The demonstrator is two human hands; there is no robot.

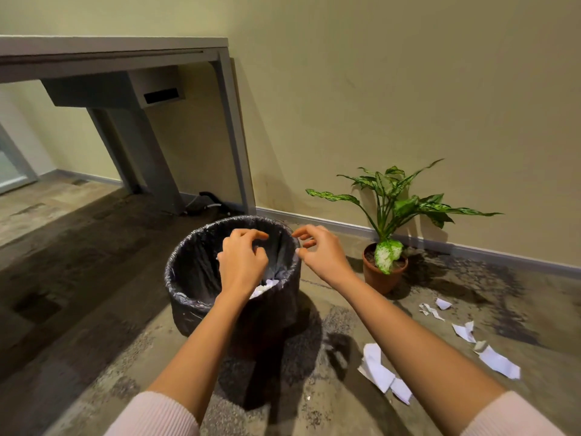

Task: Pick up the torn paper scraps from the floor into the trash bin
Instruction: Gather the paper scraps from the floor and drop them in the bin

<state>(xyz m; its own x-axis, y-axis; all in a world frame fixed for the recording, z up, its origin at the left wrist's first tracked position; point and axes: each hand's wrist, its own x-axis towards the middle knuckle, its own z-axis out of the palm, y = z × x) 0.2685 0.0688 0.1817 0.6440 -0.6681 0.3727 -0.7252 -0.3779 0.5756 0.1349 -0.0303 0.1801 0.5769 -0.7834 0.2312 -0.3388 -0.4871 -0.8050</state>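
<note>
left hand (242,262): over the trash bin (188,272) mouth, fingers curled loosely, bit of white paper seemingly at fingertips, grip unclear
right hand (320,253): at bin's far-right rim, fingers spread and half open, empty
trash bin: centre floor, black liner, white scraps inside (263,287)
torn paper scraps (377,371): on floor, near right of bin; more scattered further right (498,361)
potted plant (385,265): right of bin, by wall
desk (125,55): far left, against wall
sleeves (157,415): pale pink, pushed up
</note>
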